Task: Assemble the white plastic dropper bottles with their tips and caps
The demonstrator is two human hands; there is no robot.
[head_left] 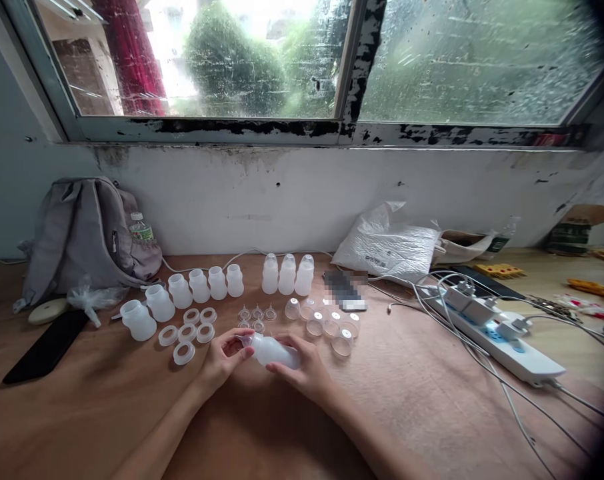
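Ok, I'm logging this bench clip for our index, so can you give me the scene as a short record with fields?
surface: brown wooden table under a window
left hand: fingertips at the cap end of the bottle
right hand: wrapped around a translucent white plastic bottle lying sideways
behind hands: row of open white bottles, three capped bottles, white rings, clear caps
left side: grey backpack, black phone
right side: white power strip with cables

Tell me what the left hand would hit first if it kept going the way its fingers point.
The left hand points right, at the neck end of the white bottle that both hands hold. It already touches it; beyond lies the right hand.
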